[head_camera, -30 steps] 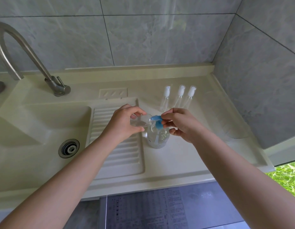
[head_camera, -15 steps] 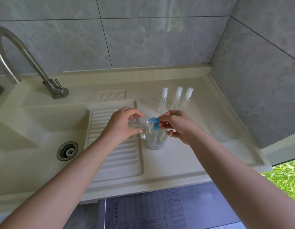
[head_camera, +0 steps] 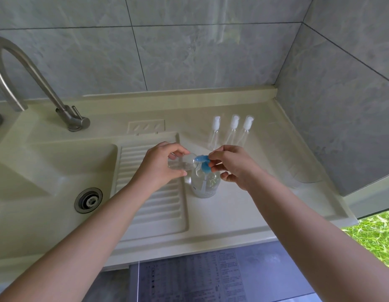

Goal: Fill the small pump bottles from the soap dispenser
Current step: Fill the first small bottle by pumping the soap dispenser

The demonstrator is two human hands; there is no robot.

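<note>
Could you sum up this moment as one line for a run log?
step: filling | left hand: holds small bottle at blue pump nozzle | right hand: on pump | soap dispenser: upright on counter

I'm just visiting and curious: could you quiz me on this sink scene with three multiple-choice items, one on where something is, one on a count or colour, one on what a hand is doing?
1. Where does the soap dispenser stand?
A. In the sink basin
B. On the counter beside the ribbed drainboard
C. On the floor

2. How many capped small pump bottles stand by the back wall?
A. One
B. Three
C. Five

3. What is the left hand doing?
A. Holding a small clear bottle at the blue nozzle
B. Turning the faucet
C. Resting flat

Answers: 1 B, it stands right of the ribs. 2 B, three white caps show. 3 A, fingers curl round it.
</note>
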